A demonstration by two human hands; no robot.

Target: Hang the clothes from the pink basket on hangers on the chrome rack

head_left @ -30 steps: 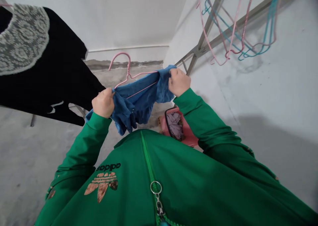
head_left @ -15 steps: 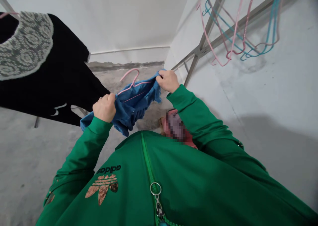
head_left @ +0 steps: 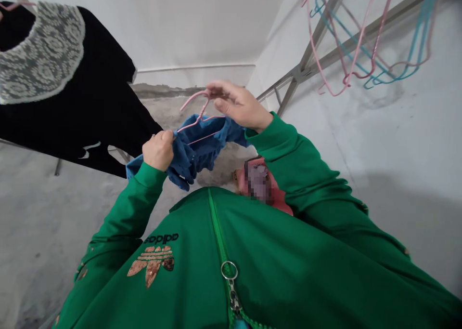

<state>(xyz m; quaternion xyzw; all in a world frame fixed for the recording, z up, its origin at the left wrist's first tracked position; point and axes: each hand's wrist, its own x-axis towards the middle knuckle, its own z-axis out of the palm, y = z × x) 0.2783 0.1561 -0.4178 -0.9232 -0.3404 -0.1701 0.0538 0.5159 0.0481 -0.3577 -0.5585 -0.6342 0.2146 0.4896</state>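
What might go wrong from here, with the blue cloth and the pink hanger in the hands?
The thin pink wire hanger sits in a light fingertip grip of the right hand, so it may slip. The blue cloth garment is bunched in the left hand and seems only partly on the hanger, so it may drop to the grey concrete floor. The black garment hangs close to the left hand, so the wire might snag it.

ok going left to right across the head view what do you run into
black top with lace collar, left hand, blue cloth, right hand, metal rack strut, pink and teal wire hangers
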